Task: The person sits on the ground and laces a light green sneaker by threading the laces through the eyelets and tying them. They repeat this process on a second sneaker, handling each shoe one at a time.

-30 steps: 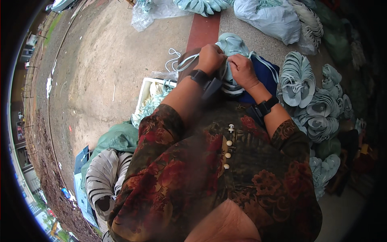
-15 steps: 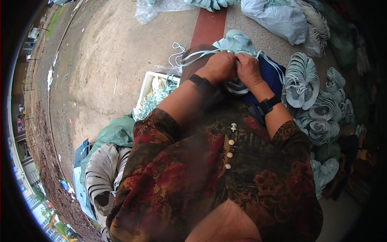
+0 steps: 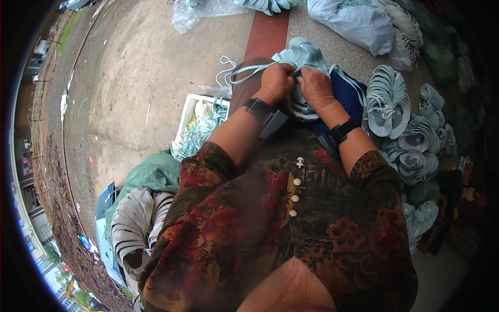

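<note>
A pale blue-green shoe upper (image 3: 302, 49) lies across my lap, over blue cloth (image 3: 343, 93) and brown cloth (image 3: 245, 88). At its middle my left hand (image 3: 278, 82) is closed in a fist with a light shoelace (image 3: 254, 68) at its fingers; slack lace loops out to the left. Close beside it, my right hand (image 3: 316, 87) is closed in a pinch on the lacing of the upper. The fingertips are partly hidden, so the exact lace end in each is hard to see. Both wrists wear black bands.
Left of my lap stands a white box (image 3: 184, 122) full of loose laces. A green bag (image 3: 156, 171) and stacked whitish uppers (image 3: 130, 223) lie nearer. Bundled pale uppers (image 3: 387, 104) are piled at the right. A filled plastic bag (image 3: 353, 26) sits at the far right.
My left hand has moved slightly left and its wrist has turned. My hands have drawn a little apart, showing more of the upper between them.
</note>
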Motion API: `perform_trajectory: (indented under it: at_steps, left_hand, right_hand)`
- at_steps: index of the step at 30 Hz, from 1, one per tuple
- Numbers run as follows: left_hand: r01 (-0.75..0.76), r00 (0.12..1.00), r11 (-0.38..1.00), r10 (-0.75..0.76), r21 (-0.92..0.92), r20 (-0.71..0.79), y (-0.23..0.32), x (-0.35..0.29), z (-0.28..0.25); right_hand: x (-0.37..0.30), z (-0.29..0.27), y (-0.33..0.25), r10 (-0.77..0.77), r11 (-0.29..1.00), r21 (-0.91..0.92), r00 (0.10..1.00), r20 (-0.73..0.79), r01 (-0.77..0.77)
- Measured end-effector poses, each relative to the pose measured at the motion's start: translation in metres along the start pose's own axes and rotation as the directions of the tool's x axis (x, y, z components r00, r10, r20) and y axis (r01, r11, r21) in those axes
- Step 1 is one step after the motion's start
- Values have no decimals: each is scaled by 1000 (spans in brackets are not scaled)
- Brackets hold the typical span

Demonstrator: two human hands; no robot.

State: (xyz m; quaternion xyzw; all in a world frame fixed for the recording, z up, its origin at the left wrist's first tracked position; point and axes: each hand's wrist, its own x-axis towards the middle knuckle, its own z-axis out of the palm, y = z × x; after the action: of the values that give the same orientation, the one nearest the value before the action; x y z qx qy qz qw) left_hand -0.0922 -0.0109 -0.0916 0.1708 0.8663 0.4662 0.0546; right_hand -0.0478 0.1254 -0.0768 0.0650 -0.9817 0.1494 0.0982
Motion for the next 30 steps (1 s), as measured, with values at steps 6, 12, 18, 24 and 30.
perform_trajectory:
  at_steps: [6,12,18,24,30]
  left_hand:
    - [45,998,997,-48,-56,-45,6,-10,-2]
    - [43,998,995,-38,-93,55,-1,2,-4]
    - [24,980,987,9,-161,201,-2,6,-16]
    - [-44,996,984,57,-174,69,-14,9,-8]
    - [-57,996,993,63,-101,56,8,2,-10]
  right_hand:
    - [0,3,2,-30,999,-15,1000,6,30]
    - [0,3,-1,-183,982,-58,983,-31,181]
    - [3,-5,-3,-255,961,-125,966,-49,247]
    - [-12,-40,-6,-557,830,118,817,149,545]
    - [-54,-77,21,-356,699,710,902,246,82]
